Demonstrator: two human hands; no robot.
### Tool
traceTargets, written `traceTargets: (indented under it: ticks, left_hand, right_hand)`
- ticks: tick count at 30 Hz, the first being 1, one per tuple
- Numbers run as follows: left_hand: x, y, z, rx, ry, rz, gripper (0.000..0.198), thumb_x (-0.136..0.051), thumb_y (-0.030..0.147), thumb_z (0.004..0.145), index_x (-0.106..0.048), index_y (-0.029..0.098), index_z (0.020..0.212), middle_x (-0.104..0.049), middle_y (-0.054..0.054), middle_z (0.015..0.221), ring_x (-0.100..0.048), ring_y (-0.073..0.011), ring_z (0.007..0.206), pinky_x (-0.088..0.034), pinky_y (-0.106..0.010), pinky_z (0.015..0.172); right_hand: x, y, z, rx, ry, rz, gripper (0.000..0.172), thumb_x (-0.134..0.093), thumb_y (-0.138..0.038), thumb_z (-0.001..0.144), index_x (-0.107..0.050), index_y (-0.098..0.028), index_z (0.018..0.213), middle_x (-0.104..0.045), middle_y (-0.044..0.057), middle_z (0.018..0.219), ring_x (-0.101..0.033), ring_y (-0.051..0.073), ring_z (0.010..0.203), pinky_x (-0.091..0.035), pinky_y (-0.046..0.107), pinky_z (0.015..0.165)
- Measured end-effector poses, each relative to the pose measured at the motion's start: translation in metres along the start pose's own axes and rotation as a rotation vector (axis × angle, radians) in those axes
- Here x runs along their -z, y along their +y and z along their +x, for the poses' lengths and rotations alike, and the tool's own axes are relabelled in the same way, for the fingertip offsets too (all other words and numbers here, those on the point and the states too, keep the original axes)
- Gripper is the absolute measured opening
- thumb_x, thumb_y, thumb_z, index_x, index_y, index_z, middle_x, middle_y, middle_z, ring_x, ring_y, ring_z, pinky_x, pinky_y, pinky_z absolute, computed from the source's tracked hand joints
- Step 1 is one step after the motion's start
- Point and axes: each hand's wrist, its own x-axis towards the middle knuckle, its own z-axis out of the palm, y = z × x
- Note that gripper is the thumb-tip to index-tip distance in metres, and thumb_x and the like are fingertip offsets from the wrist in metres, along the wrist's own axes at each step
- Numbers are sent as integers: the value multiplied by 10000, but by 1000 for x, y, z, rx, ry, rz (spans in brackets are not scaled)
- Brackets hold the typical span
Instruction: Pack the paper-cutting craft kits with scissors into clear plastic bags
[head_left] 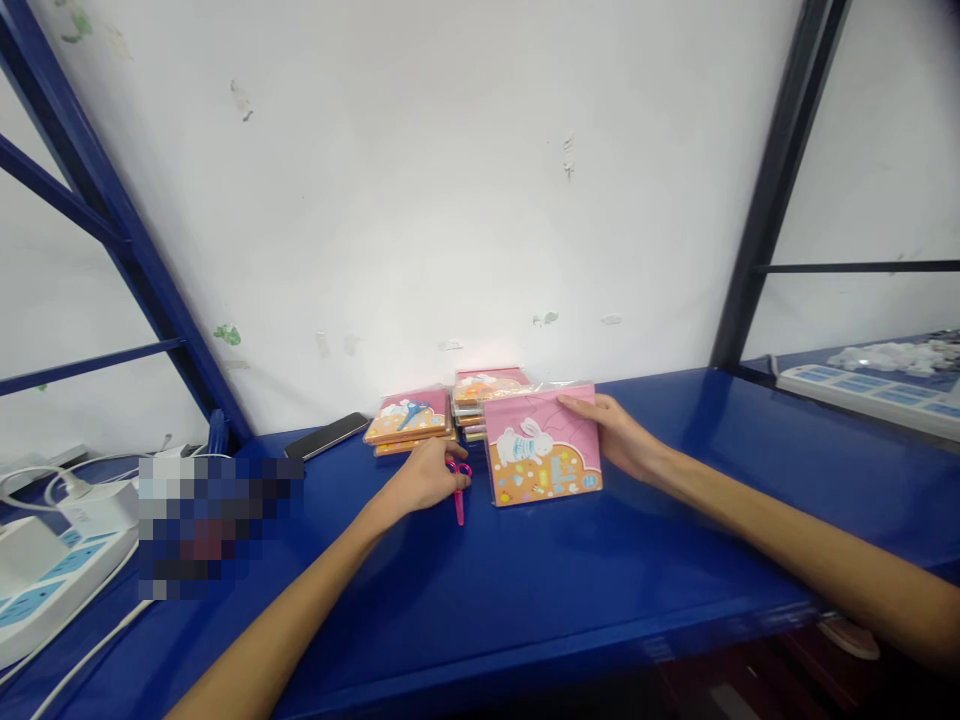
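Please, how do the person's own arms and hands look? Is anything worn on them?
The left hand and the right hand are bare, without gloves. No sleeve shows on either arm up to the picture's edge, and I see no watch, ring or bracelet.

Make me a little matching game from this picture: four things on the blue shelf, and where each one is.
Things: 1 scissors; 2 rabbit packet; 3 phone; 4 power strip with cables.
Places: A far left end of the shelf; B stood on edge by the right hand; C gripped by the left hand; D flat near the wall, left of the packet stacks.
Pairs: 1-C; 2-B; 3-D; 4-A.
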Motion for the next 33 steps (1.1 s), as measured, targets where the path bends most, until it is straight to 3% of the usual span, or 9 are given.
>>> traceTargets:
  ticks: [4, 8, 11, 14, 17, 20, 26, 30, 33]
  left_hand:
    - [14, 2, 0, 52, -10, -187, 427, -791, 229, 649, -791, 127, 1063, -802, -94, 919, -756, -292, 833, -582, -370, 733]
    - [43, 15, -8, 16, 46, -368, 413, -821, 337, 692, -787, 158, 1062, -809, -89, 973, -755, -271, 913, -584, -364, 803]
    - [69, 38, -17, -67, 148, -470, 327, -776, 472, 794, -782, 217, 999, -799, -53, 1054, -727, -221, 1021, -550, -318, 904]
    - [85, 74, -20, -228, 307, -567, 274, -812, 448, 791, -777, 216, 930, -784, -37, 962, -722, -196, 902, -553, -289, 812]
    - [83, 108, -13, -301, 351, -438, 244, -806, 424, 800, -776, 203, 897, -784, -51, 983, -718, -194, 839, -536, -285, 730]
    - [75, 126, 3, -349, 333, -356, 210, -782, 388, 812, -774, 190, 882, -786, -65, 976, -713, -204, 830, -529, -307, 730]
    - [69, 125, 24, -302, 244, -290, 260, -763, 411, 808, -775, 164, 887, -785, -90, 933, -696, -204, 783, -506, -315, 691]
    - [64, 128, 22, -329, 170, -276, 342, -807, 426, 762, -765, 173, 989, -778, -67, 869, -702, -214, 790, -496, -295, 661]
    - [58, 133, 18, -330, 178, -217, 283, -783, 397, 789, -759, 175, 964, -775, -61, 850, -691, -205, 781, -474, -285, 641]
  right_hand:
    - [0, -3, -1, 29, -19, 9, 375, -792, -520, 827, -797, -171, 965, -804, 120, 994, -735, 276, 900, -542, 413, 903]
    - [-1, -4, 0, 66, -18, 31, 382, -743, -567, 853, -792, -199, 943, -802, 94, 1010, -725, 280, 929, -520, 425, 941]
    - [-1, -3, 1, 82, -15, 41, 377, -754, -564, 845, -791, -198, 927, -800, 88, 984, -719, 267, 895, -523, 424, 928]
    - [0, -4, 1, 93, -20, 44, 385, -763, -563, 836, -790, -183, 888, -797, 94, 940, -714, 257, 846, -528, 418, 903]
    - [0, -5, 0, 112, -25, 42, 388, -763, -562, 838, -786, -175, 869, -796, 95, 912, -710, 246, 822, -529, 400, 865]
    - [-1, -6, -1, 137, -37, 36, 389, -760, -560, 844, -786, -174, 879, -797, 91, 906, -708, 239, 823, -527, 380, 838]
    - [-3, -8, -2, 150, -47, 28, 386, -759, -564, 841, -786, -181, 875, -796, 86, 903, -707, 227, 818, -530, 354, 812]
    - [-4, -10, -3, 141, -44, 30, 396, -767, -569, 827, -789, -178, 888, -797, 85, 905, -710, 237, 817, -532, 368, 837]
    - [-4, -9, -3, 137, -46, 31, 403, -771, -572, 821, -794, -182, 918, -797, 80, 906, -711, 239, 819, -530, 371, 840]
